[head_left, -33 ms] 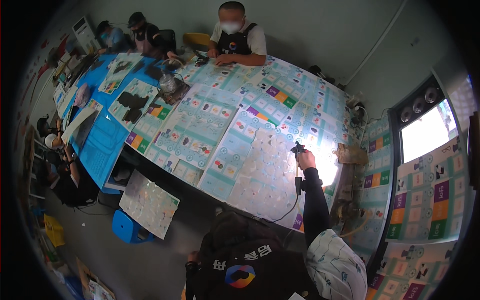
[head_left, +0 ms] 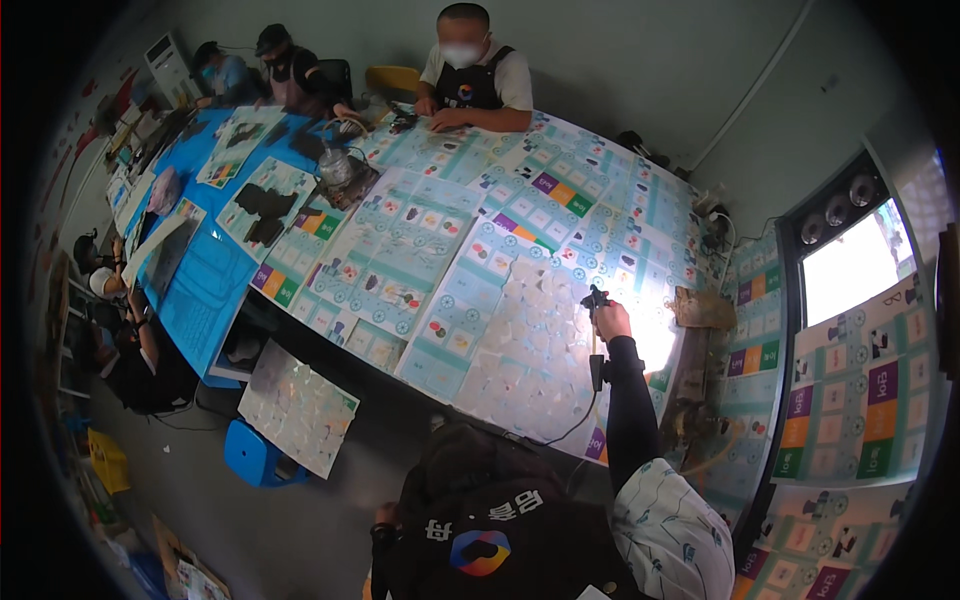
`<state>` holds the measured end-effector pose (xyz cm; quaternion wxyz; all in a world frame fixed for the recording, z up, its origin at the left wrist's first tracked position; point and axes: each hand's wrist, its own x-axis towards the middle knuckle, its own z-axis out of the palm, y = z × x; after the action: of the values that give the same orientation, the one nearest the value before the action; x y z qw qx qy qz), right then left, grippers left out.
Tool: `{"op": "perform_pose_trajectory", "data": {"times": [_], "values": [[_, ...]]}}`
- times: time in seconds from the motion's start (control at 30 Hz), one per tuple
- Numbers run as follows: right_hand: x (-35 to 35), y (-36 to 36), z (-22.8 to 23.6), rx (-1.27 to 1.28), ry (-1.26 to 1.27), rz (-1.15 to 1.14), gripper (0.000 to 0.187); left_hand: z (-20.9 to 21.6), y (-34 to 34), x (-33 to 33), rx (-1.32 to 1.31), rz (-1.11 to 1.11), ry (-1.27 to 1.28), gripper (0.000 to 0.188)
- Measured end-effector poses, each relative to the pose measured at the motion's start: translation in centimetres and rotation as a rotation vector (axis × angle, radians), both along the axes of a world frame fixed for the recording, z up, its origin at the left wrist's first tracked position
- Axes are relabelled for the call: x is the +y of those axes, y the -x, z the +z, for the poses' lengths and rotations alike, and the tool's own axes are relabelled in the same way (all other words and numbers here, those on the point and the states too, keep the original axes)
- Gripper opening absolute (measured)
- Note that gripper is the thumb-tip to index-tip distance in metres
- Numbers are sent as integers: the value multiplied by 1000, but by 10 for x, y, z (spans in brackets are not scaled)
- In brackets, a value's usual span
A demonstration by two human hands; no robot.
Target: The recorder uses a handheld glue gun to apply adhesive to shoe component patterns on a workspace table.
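Note:
My right hand [head_left: 612, 320] is wrapped round a small dark spray gun [head_left: 597, 299], held above the right part of the table. A thin hose [head_left: 590, 412] runs down from the gun past my wrist. Just left of it, a sheet covered with many pale, translucent pieces [head_left: 530, 335] lies flat on the printed table covering. Whether any spray leaves the nozzle cannot be made out. My left hand [head_left: 385, 514] is low beside my dark apron [head_left: 520, 550], only a bit of skin showing above a dark cuff; its fingers are hidden.
Across the table sits a masked person [head_left: 470, 80], hands on the tabletop. Other people work around the blue table section [head_left: 205, 290]. A blue stool [head_left: 250, 455] carries a board of pale pieces [head_left: 298, 405]. A fan unit [head_left: 838, 207] and bright window stand right.
At the far left, a pale strip by a co-worker's hands has shifted slightly. My right hand and the spray gun stay almost in place.

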<state>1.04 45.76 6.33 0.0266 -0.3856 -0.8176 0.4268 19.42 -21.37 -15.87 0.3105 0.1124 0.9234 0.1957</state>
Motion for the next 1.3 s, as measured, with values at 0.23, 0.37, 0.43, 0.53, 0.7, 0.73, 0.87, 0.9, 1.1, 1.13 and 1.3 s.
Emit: {"op": "perform_pose_trajectory", "data": {"times": [0.23, 0.37, 0.43, 0.53, 0.7, 0.73, 0.87, 0.9, 1.1, 1.13, 1.3], "values": [[-8, 1, 3, 17, 223, -46, 20, -12, -5, -8, 7, -68, 55, 21], [3, -6, -4, -12, 164, -59, 19, -5, 1, -2, -15, -25, 49, 23], [5, -11, -2, 4, 210, -108, 19, 2, 7, 2, -60, -111, 85, 25], [4, -14, 9, 7, 140, -156, 19, -4, 3, -4, -21, -86, 59, 25], [16, -21, 10, 27, 143, -199, 18, -26, 0, -15, -6, -120, 53, 29], [17, -21, 11, -9, 161, -187, 18, -29, 0, -17, 2, -150, 58, 30], [13, -22, 21, 41, 99, -221, 19, -29, 3, -15, -7, -75, 24, 32], [18, -23, 17, 43, 130, -210, 18, -23, 8, -13, 17, -147, 23, 31], [16, -20, 21, 77, 182, -221, 18, -15, 10, -6, -9, -226, 110, 27], [18, -20, 19, 67, 161, -215, 18, -13, 11, -3, -41, -220, 145, 26], [21, -18, 12, 84, 164, -227, 19, -6, 6, -1, -14, -176, 123, 22]]}}
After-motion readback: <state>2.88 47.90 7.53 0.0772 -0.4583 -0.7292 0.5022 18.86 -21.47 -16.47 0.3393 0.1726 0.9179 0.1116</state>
